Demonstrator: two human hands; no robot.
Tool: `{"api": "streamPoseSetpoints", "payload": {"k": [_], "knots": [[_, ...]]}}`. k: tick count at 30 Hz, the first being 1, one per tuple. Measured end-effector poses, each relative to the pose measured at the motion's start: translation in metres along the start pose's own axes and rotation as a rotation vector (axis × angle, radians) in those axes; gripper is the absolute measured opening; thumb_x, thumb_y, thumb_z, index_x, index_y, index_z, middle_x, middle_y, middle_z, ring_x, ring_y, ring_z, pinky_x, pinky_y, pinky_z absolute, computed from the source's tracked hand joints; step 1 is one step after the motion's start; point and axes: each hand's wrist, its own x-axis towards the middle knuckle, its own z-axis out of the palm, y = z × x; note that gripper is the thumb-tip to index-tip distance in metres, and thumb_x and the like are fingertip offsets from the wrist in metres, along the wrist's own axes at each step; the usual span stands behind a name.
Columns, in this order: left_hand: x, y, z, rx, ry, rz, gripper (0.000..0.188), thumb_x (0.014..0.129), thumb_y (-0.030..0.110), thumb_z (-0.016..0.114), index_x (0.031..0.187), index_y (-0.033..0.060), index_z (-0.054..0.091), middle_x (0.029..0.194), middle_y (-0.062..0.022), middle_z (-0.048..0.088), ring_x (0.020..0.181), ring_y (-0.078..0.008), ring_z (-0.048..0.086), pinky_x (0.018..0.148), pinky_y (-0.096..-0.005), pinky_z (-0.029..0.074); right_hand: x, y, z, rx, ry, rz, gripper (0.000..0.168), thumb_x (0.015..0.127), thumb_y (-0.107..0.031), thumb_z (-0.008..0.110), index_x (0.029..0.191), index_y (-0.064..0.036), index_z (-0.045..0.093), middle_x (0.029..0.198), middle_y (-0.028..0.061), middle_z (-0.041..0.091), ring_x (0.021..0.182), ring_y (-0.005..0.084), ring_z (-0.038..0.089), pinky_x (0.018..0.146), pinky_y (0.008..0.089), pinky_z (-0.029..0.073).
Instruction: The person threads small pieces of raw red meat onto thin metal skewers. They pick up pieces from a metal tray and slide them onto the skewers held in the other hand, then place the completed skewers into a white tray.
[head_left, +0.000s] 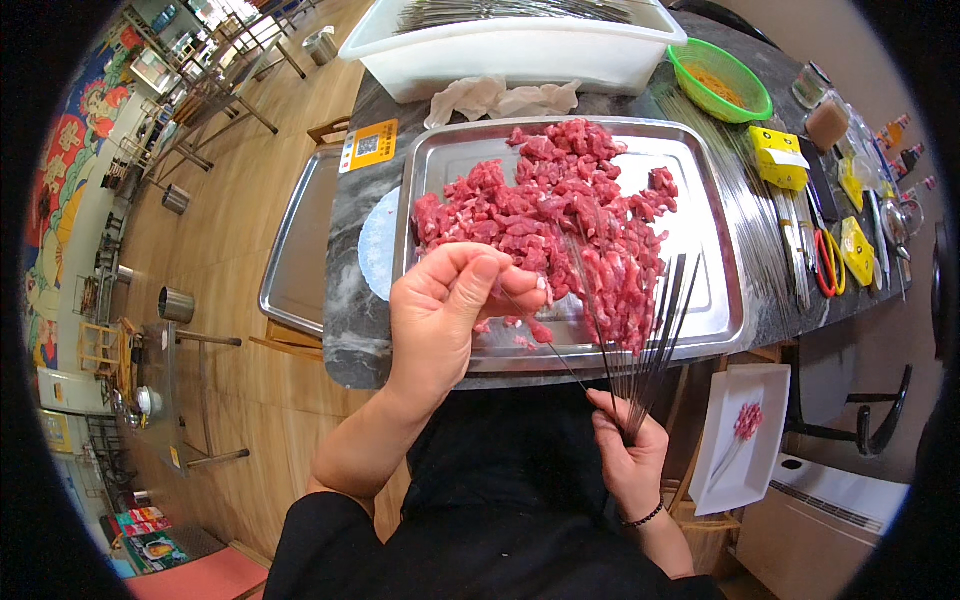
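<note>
My left hand (454, 292) is above the near edge of a steel tray (724, 300), its fingers curled on a piece of raw meat (547, 288) that is mostly hidden. My right hand (630, 442) grips a bundle of thin metal skewers (646, 375), which fan out over the tray's near right corner. One skewer (570, 365) slants apart from the bundle toward my left thumb. A small meat chunk (539, 331) is threaded on it, just below my left fingers. Many cut raw meat pieces (555, 202) are heaped in the tray.
Behind the tray stands a white plastic tub (517, 64) of skewers. To the right are a green basket (731, 101), loose skewers (750, 202) and scissors (829, 262). A white tray (739, 465) with meat-loaded skewers sits low right; another steel tray (300, 247) is at left.
</note>
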Motion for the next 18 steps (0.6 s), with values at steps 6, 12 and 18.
{"api": "streamPoseSetpoints", "payload": {"k": [6,12,18], "knots": [[-0.023,-0.011,0.006,0.071,-0.041,0.045,0.023,0.099,0.02,0.056,0.101,-0.0026,0.06,0.093,-0.0162,0.07,0.083,-0.0249,0.071,0.072,-0.0358,0.059,-0.007,0.007,0.009,0.063,-0.008,-0.006,0.029,0.087,0.006,0.06,0.115,0.0,0.069,0.092,0.0035,0.065,0.079,0.0079,0.058,0.072,0.0213,0.046],[0.011,0.007,0.007,0.924,-0.393,0.175,0.017,0.089,0.013,0.067,0.097,-0.0021,0.065,0.091,-0.014,0.067,0.085,-0.0266,0.068,0.077,-0.0335,0.054,0.005,0.009,0.009,0.15,0.102,-0.015,0.025,0.091,0.003,0.061,0.115,0.0,0.068,0.092,-0.0003,0.064,0.077,0.0054,0.053,0.07,0.0196,0.044],[0.085,0.004,-0.015,1.664,-0.363,0.577,0.012,0.077,0.009,0.072,0.085,0.0017,0.067,0.081,-0.0127,0.058,0.077,-0.0326,0.061,0.07,-0.0425,0.049,0.011,0.011,0.002,0.15,0.132,0.038,0.025,0.093,-0.002,0.06,0.117,-0.003,0.066,0.079,-0.0051,0.057,0.063,0.0018,0.044,0.056,0.0173,0.034]]}}
